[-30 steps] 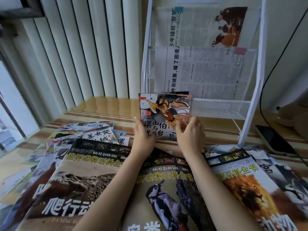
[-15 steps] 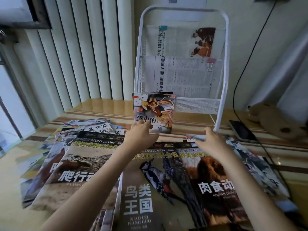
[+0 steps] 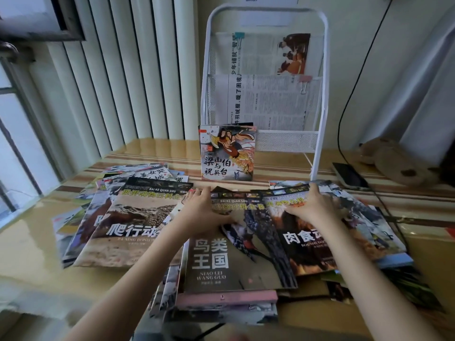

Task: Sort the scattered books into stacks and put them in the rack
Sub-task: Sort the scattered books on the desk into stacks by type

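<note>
Your left hand (image 3: 202,210) and right hand (image 3: 311,205) lay flat, seemingly gripping nothing (fingers blurred); the overlapping books (image 3: 236,244) risked sliding apart.

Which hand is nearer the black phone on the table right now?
Right. The right hand rests on the carnivore book, left of and in front of the phone. The left hand lies farther left, on the bird book.
</note>
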### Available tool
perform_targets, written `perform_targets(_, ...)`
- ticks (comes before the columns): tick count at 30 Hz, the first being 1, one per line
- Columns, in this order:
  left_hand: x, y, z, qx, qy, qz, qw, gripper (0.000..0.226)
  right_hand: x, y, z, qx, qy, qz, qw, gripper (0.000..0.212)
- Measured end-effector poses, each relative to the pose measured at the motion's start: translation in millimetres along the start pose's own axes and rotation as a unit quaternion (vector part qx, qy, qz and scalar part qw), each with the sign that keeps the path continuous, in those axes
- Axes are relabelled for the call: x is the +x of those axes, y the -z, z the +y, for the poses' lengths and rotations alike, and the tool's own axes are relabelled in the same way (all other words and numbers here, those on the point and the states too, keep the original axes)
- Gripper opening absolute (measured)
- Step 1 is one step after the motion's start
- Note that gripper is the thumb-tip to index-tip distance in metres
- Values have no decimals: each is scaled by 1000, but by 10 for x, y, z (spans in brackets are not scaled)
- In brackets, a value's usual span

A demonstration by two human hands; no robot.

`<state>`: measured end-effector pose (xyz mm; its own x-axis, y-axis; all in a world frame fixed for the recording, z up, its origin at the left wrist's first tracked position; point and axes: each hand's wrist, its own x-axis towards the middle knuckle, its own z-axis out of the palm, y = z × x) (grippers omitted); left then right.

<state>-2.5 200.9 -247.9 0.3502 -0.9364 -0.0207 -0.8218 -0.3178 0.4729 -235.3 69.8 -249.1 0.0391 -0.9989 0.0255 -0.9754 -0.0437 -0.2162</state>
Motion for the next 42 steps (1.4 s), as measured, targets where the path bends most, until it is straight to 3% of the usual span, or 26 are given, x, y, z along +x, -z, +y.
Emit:
perform_targets(3,-25,4,111,-74,51,39,995,123,36,48,16,33,-23,0,999,112)
perform_targets(6,1,-3,148,-110,81,91,986,110,177,170,84,155,-78,-45,984,120)
perform_targets(11,28,36,254,-154,34,198,967,76,245,288,165,234,-31,-63,970,63)
perform_targets(14,113,166,259,-241,69,176,952,64,291,261,216,310,17,-75,948,50)
perform_targets(15,147,239,243,-316,97,141,933,61,297,253,229,338,14,-90,937,51)
perform_targets(17,173,390,208,-481,140,40,864,51,326,214,267,396,4,-110,912,54)
perform_targets(19,198,461,197,-566,128,-17,814,48,374,154,297,438,-11,-103,893,52)
perform_targets(23,350,358,215,-632,110,34,766,55,457,187,284,558,-29,-59,827,34)
perform_targets(25,409,277,253,-633,122,57,762,61,508,254,282,596,-22,-47,802,40)
perform_targets(28,438,173,366,-635,133,26,761,65,467,307,196,622,5,-68,780,47)
perform_targets(32,336,21,635,-601,141,-69,784,15,411,204,10,622,-23,-100,776,65)
perform_targets(34,345,-78,694,-603,140,-76,782,10,405,187,-21,610,-52,-126,780,59)
perform_targets(36,385,-108,711,-612,121,-41,780,11,358,221,-20,615,-70,-179,765,70)
perform_targets(38,405,-56,713,-615,98,2,782,15,280,283,-45,603,13,-209,770,73)
perform_targets(40,406,50,743,-607,46,40,792,15,243,351,-106,600,93,-156,779,55)
perform_targets(42,413,187,809,-578,-27,93,810,8,234,426,-198,627,137,-79,763,34)
